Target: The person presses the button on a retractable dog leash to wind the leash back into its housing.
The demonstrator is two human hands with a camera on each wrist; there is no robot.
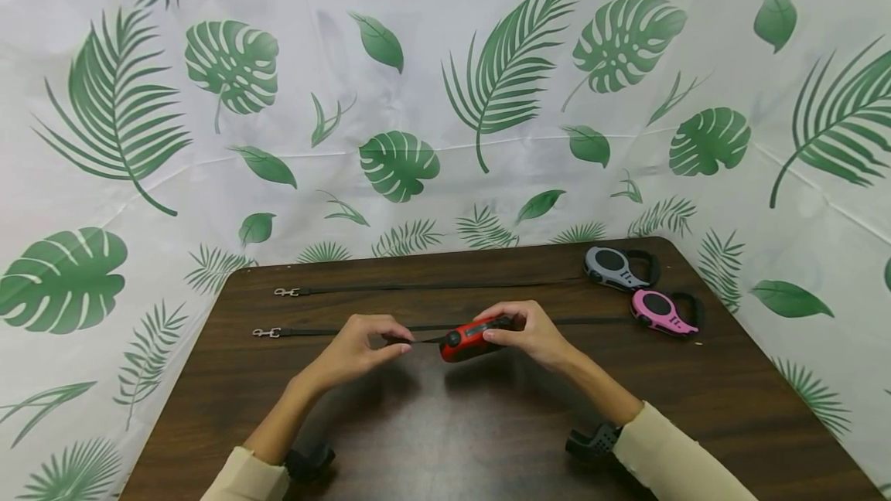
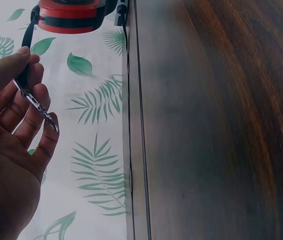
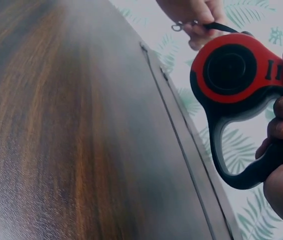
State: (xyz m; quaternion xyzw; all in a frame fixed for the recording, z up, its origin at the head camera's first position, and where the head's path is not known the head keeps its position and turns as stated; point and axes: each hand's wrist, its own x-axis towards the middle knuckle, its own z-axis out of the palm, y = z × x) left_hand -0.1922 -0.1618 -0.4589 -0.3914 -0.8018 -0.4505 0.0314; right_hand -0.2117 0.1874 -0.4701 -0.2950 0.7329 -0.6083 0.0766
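A red and black retractable dog leash [image 1: 468, 340] is held above the table by my right hand [image 1: 530, 332]. In the right wrist view, those fingers curl round the black handle loop of the leash [image 3: 230, 67]. Between thumb and fingers my left hand [image 1: 365, 346] pinches the black strap close to the casing. The left wrist view shows the strap [image 2: 25, 75] running up to the red casing [image 2: 67, 17], with a metal snap hook [image 2: 40, 107] lying against the fingers of my left hand [image 2: 11, 150].
Toward the back right of the brown table [image 1: 445, 439] lie a grey retractable leash [image 1: 616, 267] and a pink one [image 1: 661, 311]. Their black straps stretch left, ending in metal hooks [image 1: 287, 292]. A leaf-patterned sheet [image 1: 418, 99] hangs behind the table.
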